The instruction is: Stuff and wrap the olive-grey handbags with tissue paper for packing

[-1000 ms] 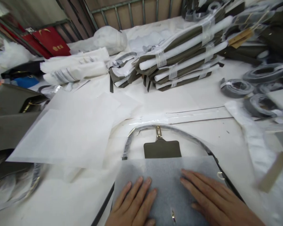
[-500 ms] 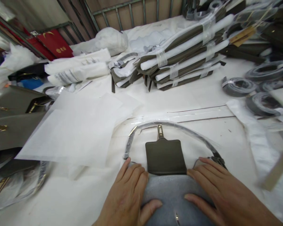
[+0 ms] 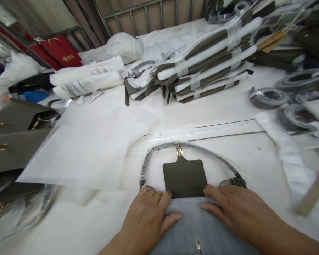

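Observation:
A handbag (image 3: 191, 226) with a grey-blue front lies before me at the bottom of the head view. My left hand (image 3: 149, 216) curls its fingers over the bag's top edge, the thumb pressing on the front. On the other side my right hand (image 3: 231, 212) grips that same edge, thumb also on the front. Between them a dark olive flap tab (image 3: 185, 178) with a gold clasp plate (image 3: 179, 150) points away from me. A film-wrapped handle (image 3: 191, 145) arches beyond it on the table. A small gold fitting (image 3: 199, 245) shows on the front.
White sheets (image 3: 87, 148) lie to the left, beside olive bags (image 3: 16, 145) with gold fittings. Olive bag pieces with white padding (image 3: 202, 67) are stacked at the back. Wrapped coiled straps (image 3: 268, 98) and a tan strip (image 3: 313, 193) lie to the right.
Both hands have curled more tightly over the bag's top edge, fingertips drawn back towards me. The handle and flap tab have shifted slightly towards me.

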`<state>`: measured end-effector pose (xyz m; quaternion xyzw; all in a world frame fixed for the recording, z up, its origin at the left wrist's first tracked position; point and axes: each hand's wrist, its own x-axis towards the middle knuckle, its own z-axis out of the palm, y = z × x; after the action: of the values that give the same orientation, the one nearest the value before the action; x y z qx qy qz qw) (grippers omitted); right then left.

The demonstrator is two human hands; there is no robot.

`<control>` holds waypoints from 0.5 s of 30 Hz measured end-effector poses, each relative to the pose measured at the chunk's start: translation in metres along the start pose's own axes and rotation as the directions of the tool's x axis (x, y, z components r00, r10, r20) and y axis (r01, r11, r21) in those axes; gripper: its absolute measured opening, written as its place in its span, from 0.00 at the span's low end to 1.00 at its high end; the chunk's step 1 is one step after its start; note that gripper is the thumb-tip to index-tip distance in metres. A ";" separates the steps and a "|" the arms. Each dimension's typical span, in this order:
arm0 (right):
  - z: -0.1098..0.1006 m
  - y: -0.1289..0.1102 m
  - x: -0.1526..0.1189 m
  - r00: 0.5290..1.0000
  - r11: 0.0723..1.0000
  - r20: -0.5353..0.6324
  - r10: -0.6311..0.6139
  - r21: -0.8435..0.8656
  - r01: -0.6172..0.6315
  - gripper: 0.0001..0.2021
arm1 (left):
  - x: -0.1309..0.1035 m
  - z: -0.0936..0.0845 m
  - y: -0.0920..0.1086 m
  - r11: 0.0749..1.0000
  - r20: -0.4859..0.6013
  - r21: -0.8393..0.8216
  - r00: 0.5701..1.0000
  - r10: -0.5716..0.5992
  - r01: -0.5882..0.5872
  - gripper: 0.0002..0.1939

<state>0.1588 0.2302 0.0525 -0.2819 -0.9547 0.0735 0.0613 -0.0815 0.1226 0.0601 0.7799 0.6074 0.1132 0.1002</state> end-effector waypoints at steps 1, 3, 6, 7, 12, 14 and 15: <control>0.001 0.000 0.000 1.000 1.000 -0.005 -0.002 -0.012 0.002 0.24 | 0.000 0.001 0.001 1.000 -0.003 0.006 1.000 -0.009 0.009 0.22; 0.002 -0.001 0.001 1.000 1.000 -0.003 -0.012 -0.028 0.012 0.24 | -0.001 0.002 0.003 0.999 0.021 0.036 0.999 -0.039 0.038 0.21; 0.004 -0.002 0.000 1.000 0.998 0.005 -0.019 -0.061 0.019 0.24 | -0.001 0.004 0.008 0.993 0.043 0.097 0.997 -0.064 0.060 0.20; 0.005 -0.002 0.000 1.000 0.997 0.005 -0.019 -0.074 0.019 0.24 | -0.002 0.005 0.009 0.991 0.021 0.115 0.998 -0.066 0.064 0.20; 0.009 -0.004 -0.001 1.000 0.995 -0.007 -0.028 -0.097 0.027 0.25 | -0.009 0.015 0.019 0.979 -0.165 0.185 0.985 -0.055 0.085 0.19; 0.011 -0.004 -0.002 0.999 0.995 -0.022 -0.029 -0.096 0.027 0.26 | -0.013 0.018 0.022 0.979 -0.265 0.187 0.964 -0.026 0.077 0.18; 0.012 -0.005 -0.002 0.999 0.995 -0.031 -0.030 -0.094 0.027 0.26 | -0.016 0.019 0.023 0.982 -0.304 0.178 0.953 -0.010 0.067 0.18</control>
<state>0.1561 0.2240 0.0416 -0.2720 -0.9598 0.0234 0.0647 -0.0579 0.1015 0.0483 0.7474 0.6385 0.1717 -0.0650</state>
